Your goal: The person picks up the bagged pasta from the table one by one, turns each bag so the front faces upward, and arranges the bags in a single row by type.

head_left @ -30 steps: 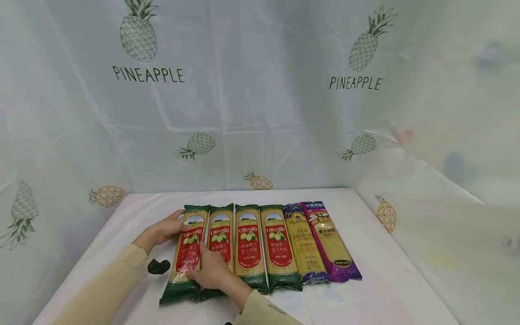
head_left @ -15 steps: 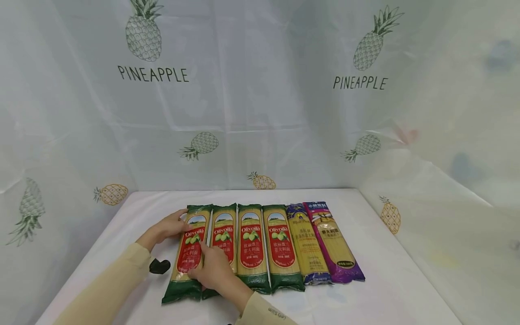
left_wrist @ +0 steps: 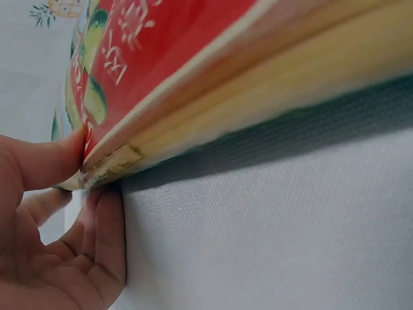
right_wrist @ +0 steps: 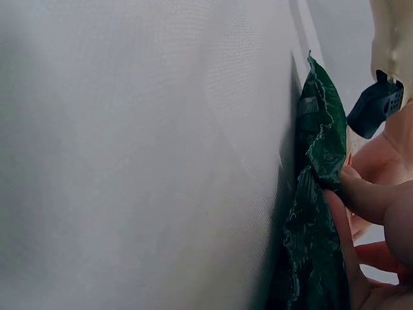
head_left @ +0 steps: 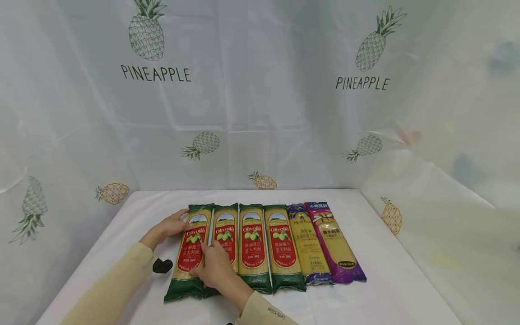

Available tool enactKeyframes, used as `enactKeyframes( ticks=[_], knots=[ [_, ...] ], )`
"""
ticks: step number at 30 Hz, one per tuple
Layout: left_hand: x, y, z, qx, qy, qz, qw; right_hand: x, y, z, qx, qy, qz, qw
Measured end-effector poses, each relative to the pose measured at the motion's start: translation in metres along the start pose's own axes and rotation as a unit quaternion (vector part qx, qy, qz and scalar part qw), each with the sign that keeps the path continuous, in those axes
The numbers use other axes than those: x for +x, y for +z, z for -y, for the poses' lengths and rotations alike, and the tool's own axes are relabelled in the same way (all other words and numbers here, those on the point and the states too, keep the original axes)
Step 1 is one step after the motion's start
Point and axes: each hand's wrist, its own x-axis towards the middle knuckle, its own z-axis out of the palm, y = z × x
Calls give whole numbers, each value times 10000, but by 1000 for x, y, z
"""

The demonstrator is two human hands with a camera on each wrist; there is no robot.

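Leftmost in the row lies an Olivoilà spaghetti pack (head_left: 190,248), red-labelled with green ends. My left hand (head_left: 167,229) grips its left edge; the left wrist view has the thumb (left_wrist: 55,158) on top and fingers against the underside edge. Lower down, my right hand (head_left: 218,267) pinches the same pack's right side, thumb over the front, fingers in the gap beside the second Olivoilà pack (head_left: 225,225), which it partly covers. Two crumpled green pack ends (right_wrist: 319,226) show beside the right fingers in the right wrist view.
Rightward in the row lie two more Olivoilà packs, the nearer one (head_left: 253,243) and the farther one (head_left: 281,243), then a yellow-and-blue spaghetti pack (head_left: 310,246) and a purple one (head_left: 339,246). A pineapple-print curtain (head_left: 243,90) stands behind the white table (head_left: 390,280).
The whole head view has shifted slightly, so the scene sits a little farther right. Both hands keep their hold on the leftmost pack, with hardly any movement.
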Motion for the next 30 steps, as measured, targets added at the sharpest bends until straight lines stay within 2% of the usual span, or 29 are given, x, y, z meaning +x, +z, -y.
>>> enactKeyframes(
  ticks=[10,17,21,23,25,26,28,30],
  knots=[
    [-7,-3,-1,22,13,-97,9999,-3,-1,2,-55,-85,32,9999],
    [-13,-6,2,39,-57,40,10000,-7,5,7,-99,18,105,9999],
    [-16,-6,2,11,-35,98,9999,-9,2,6,-182,-135,112,9997],
    [-18,-6,0,46,-35,74,10000,-11,-2,3,86,-244,272,9993],
    [-18,-4,0,118,-63,-1,9999,-15,-10,-3,782,-355,576,9946],
    [-18,-3,1,168,-55,-39,9998,-16,-15,-7,1154,-397,740,9898],
    [-18,-1,4,198,-37,-97,9998,-21,-28,-17,2019,-474,1126,9718],
    [-19,0,8,133,9,-94,9999,-26,-44,-28,2493,-603,1365,9569]
  ],
)
